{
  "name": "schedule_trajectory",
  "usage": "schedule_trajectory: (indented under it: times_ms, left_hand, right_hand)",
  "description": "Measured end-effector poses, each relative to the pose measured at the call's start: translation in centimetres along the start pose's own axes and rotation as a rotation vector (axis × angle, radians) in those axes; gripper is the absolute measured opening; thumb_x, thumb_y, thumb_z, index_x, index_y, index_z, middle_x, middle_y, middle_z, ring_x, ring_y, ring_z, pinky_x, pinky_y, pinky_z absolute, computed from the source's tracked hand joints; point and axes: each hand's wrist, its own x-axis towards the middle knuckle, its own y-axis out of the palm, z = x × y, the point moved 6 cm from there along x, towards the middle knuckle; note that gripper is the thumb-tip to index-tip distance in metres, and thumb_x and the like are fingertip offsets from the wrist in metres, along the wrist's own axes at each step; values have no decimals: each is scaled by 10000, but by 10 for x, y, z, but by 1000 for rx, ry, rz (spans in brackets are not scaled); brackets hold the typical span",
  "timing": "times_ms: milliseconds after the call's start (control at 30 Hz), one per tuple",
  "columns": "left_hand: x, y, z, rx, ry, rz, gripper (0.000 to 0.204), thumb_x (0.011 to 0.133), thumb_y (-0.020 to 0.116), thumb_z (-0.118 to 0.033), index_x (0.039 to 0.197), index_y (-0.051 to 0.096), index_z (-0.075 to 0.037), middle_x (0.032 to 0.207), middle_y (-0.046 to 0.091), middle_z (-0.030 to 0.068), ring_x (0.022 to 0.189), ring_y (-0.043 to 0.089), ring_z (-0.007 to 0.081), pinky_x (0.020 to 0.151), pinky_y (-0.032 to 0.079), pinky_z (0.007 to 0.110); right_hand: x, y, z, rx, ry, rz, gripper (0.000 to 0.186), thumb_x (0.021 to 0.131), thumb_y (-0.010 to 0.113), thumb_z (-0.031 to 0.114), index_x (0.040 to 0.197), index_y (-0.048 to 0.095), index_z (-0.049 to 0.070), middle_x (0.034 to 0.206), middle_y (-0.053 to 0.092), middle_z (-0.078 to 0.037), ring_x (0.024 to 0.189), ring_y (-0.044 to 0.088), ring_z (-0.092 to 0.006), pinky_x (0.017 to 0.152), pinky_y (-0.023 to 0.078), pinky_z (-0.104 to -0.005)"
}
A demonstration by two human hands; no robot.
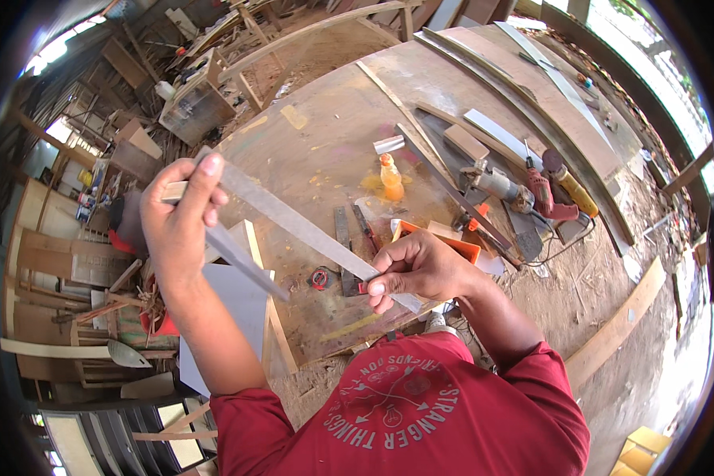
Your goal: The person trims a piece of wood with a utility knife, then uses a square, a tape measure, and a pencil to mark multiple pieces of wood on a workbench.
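A long flat grey strip [293, 216] runs slantwise between my hands above the workbench. My left hand [174, 218] is closed around its upper end, fingers bent. From the same hand a narrower dark strip [250, 263] slants down, and a pale wooden end [174, 192] shows beside the fingers; whether these two are joined is hidden. My right hand [416, 270] pinches the strip's lower end between thumb and fingers. A small red piece [363, 287] shows at its fingertips, too little visible to name. Beneath the strip lie a red tape measure [320, 278] and a dark flat bar [343, 230].
An orange-capped bottle [390, 178] stands on the workbench [309, 166]. To its right are an angle grinder [496, 186], a red drill [541, 194], a yellow power tool [573, 190], a cord and an orange tray [452, 244]. Long boards [523, 95] lie along the far right.
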Motion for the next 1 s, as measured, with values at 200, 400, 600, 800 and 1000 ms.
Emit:
schedule_trajectory:
  times_ms: [200,400,600,800,1000]
  left_hand:
    - [12,-21,25,-71,-30,-48,274,985,821,-297,906,687,-71,685,614,0,566,461,43,554,340,206]
    - [2,-44,43,-232,-101,-170,284,991,822,-294,964,697,-40,714,630,27,552,473,46,531,359,208]
    - [-22,-56,49,-270,-17,-201,267,1022,785,-284,927,673,-61,709,630,18,531,448,46,514,355,217]
    - [-55,-29,51,-150,55,-175,276,1026,775,-231,868,645,-45,699,653,43,526,480,49,482,360,207]
    - [-72,-18,41,-157,217,-79,183,1024,758,-144,1040,622,-23,787,598,39,603,494,65,553,394,225]
  right_hand:
    - [-32,-8,-15,-22,63,-27,160,1032,740,93,1091,763,-54,959,799,-105,890,793,-186,818,661,-314]
    - [-69,-26,-35,-183,88,-38,201,1019,774,156,1012,777,-45,935,795,-89,847,785,-171,790,645,-286]
    - [-93,-68,-64,-589,495,-458,466,1015,772,426,1109,772,-31,933,778,-66,853,744,-160,801,601,-330]
    - [-36,-24,-57,-346,-174,-213,389,1066,723,306,1281,678,-15,1136,735,-28,1078,672,-131,963,530,-331]
    - [-50,-66,-97,-179,80,-309,297,1095,680,312,1150,752,28,809,664,25,704,620,-51,611,508,-257]
